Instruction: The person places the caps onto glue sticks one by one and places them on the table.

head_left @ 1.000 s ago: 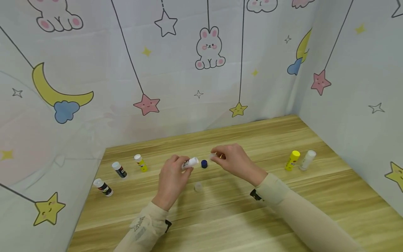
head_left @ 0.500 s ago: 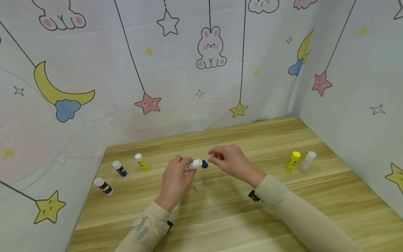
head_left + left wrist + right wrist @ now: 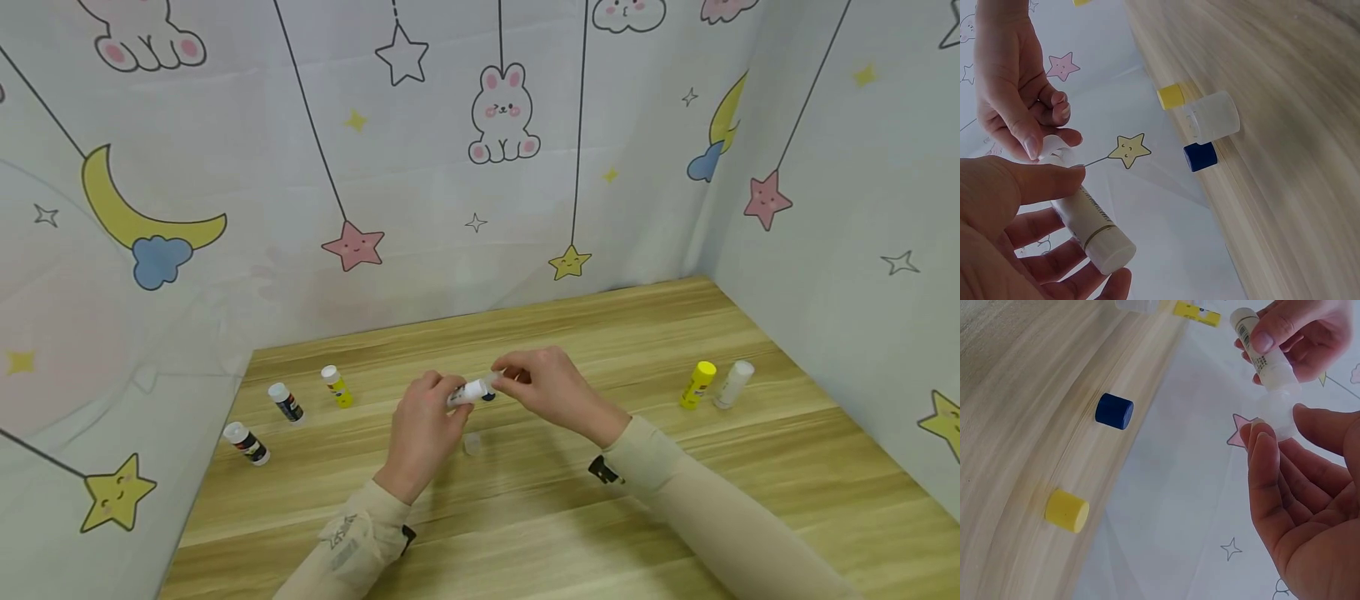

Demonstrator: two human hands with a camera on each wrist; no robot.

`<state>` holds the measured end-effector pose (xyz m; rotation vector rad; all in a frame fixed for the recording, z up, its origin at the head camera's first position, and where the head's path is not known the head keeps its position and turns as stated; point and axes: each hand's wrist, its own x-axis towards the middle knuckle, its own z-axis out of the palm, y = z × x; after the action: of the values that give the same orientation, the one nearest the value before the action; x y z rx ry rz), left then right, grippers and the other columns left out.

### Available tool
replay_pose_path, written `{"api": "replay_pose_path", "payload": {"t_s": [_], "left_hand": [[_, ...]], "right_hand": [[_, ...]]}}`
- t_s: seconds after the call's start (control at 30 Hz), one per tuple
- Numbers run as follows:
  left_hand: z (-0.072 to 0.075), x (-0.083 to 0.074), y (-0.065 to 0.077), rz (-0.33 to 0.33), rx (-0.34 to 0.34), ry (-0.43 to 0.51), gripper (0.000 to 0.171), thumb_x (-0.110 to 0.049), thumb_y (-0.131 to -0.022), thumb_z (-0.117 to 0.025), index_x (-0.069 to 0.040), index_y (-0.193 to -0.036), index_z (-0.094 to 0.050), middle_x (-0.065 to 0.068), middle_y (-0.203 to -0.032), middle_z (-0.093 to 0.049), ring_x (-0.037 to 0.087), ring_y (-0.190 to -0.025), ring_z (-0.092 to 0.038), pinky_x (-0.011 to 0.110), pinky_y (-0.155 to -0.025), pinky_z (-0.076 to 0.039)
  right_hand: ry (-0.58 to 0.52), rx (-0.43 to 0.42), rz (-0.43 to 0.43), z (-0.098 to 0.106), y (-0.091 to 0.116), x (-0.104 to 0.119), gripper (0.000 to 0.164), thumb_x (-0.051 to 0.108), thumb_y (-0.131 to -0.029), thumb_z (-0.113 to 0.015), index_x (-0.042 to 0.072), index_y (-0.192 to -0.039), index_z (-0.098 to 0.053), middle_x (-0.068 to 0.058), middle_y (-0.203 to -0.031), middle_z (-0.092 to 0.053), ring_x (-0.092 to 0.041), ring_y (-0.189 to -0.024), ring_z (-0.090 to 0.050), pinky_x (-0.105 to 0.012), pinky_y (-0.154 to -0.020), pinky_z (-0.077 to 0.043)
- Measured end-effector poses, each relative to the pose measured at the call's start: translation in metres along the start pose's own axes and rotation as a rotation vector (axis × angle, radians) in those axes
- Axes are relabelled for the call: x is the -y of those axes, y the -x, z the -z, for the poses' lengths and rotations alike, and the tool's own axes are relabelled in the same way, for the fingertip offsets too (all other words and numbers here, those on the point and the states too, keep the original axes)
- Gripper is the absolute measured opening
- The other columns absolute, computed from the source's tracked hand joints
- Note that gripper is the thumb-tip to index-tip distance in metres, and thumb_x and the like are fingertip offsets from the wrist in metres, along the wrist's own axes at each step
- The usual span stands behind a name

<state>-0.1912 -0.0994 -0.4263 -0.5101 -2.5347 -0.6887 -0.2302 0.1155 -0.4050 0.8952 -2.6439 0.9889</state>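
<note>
In my left hand (image 3: 423, 425) is a white glue stick (image 3: 467, 392), gripped between thumb and fingers and tilted above the table, its open end toward my right hand. My right hand (image 3: 551, 387) pinches a translucent cap (image 3: 1277, 412) by thumb and fingertips. This cap meets the end of the glue stick and overlaps it in both wrist views. Below on the table lie a blue cap (image 3: 1114, 411), a yellow cap (image 3: 1067, 510) and a second translucent cap (image 3: 472, 444). From the head, the blue cap is mostly hidden behind the hands, and the yellow one does not show.
On the left of the wooden table (image 3: 570, 533) stand two dark-labelled glue sticks (image 3: 286, 403) and a yellow one (image 3: 337, 387), all white-topped. At the right are a yellow-capped glue stick (image 3: 698, 385) and a white one (image 3: 734, 384). A printed curtain (image 3: 420, 183) encloses the table.
The gap between the hands has closed. My left hand has brought the glue stick right and my right hand has brought the cap left, onto its end.
</note>
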Motion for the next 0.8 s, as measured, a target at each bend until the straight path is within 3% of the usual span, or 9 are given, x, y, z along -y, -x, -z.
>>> {"api": "replay_pose_path", "payload": {"t_s": [0.8], "left_hand": [[-0.0031, -0.0023, 0.0021, 0.014, 0.010, -0.017, 0.028, -0.014, -0.079, -0.088, -0.009, -0.103, -0.076, 0.005, -0.089, -0.064, 0.021, -0.075, -0.058, 0.036, -0.063, -0.053]], "right_hand": [[-0.033, -0.014, -0.033, -0.0024, -0.0005, 0.0032, 0.020, 0.027, -0.096, -0.071, 0.014, -0.109, -0.076, 0.010, -0.085, -0.071, 0.001, -0.066, -0.062, -0.023, -0.059, -0.053]]}}
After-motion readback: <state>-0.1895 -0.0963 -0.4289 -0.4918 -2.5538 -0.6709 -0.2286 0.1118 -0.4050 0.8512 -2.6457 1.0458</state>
